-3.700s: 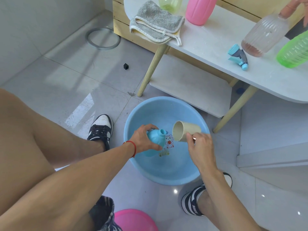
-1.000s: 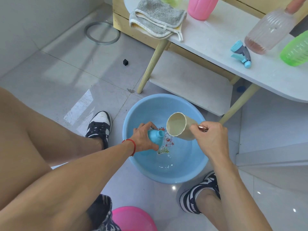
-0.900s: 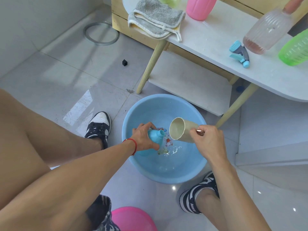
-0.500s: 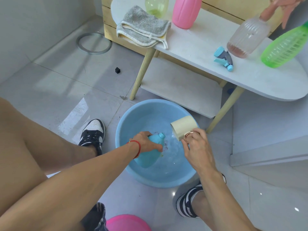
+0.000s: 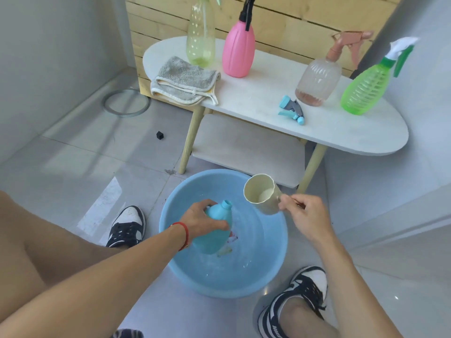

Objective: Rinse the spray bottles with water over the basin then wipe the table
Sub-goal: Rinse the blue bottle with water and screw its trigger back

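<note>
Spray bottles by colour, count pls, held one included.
Blue, in left hand, capless: 1
Pink: 1
Yellow-green clear: 1
Clear with pinkish trigger: 1
Bright green: 1
Total: 5

5 spray bottles [image 5: 212,230], 1 basin [image 5: 263,272], 1 cup [image 5: 262,196]

Left hand [image 5: 203,222] holds blue bottle [image 5: 214,230] over basin [image 5: 271,272]; right hand [image 5: 307,218] holds cup [image 5: 262,196].
</note>
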Demonstrator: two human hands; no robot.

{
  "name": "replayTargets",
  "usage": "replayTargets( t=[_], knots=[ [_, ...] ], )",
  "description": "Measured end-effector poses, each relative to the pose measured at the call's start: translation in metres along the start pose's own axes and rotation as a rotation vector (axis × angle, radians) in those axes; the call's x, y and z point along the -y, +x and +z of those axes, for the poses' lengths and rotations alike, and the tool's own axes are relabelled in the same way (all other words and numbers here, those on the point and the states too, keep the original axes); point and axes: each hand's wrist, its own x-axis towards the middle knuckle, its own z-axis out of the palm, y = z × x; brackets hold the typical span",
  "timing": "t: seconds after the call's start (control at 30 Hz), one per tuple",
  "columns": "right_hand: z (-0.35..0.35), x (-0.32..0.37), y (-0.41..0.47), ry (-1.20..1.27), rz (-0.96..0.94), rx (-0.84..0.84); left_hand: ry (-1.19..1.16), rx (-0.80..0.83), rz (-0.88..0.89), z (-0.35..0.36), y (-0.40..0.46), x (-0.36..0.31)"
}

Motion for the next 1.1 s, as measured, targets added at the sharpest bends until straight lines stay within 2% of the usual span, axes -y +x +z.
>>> replayTargets(
  t=[0.07,0.17,0.33,0.43,0.5,0.73,0.87,0.93,1.0,1.03,1.1],
  knots=[
    [-0.017,0.01,0.002,0.198,0.053,-0.011,-0.032,0.001,0.065,-0.003,-0.004,-0.014],
    [-0.044,0.031,0.008,0.393,0.027,-0.058,-0.045,0.013,0.143,-0.007,-0.01,-0.046],
    [-0.103,0.068,0.028,0.638,-0.079,-0.324,0.022,0.06,0.28,-0.019,-0.016,-0.106],
    [-0.126,0.072,0.047,0.78,-0.024,-0.502,0.052,0.078,0.352,-0.027,-0.019,-0.139],
    [-0.135,0.067,0.061,0.79,0.028,-0.581,0.057,0.084,0.373,-0.031,-0.022,-0.158],
    [-0.133,0.052,0.093,0.653,0.222,-0.663,0.025,0.111,0.398,-0.043,-0.037,-0.205],
    [-0.137,0.063,0.093,0.405,0.32,-0.674,0.018,0.119,0.402,-0.047,-0.042,-0.222],
    [-0.139,0.071,0.091,0.181,0.275,-0.822,0.018,0.127,0.413,-0.05,-0.043,-0.227],
    [-0.14,0.085,0.092,-0.025,0.065,-0.972,0.009,0.132,0.428,-0.053,-0.043,-0.231],
    [-0.139,0.096,0.097,-0.091,-0.045,-0.908,0.006,0.133,0.434,-0.054,-0.042,-0.234],
    [-0.13,0.118,0.112,-0.216,-0.155,-0.554,-0.003,0.127,0.438,-0.056,-0.039,-0.235]
  ],
)
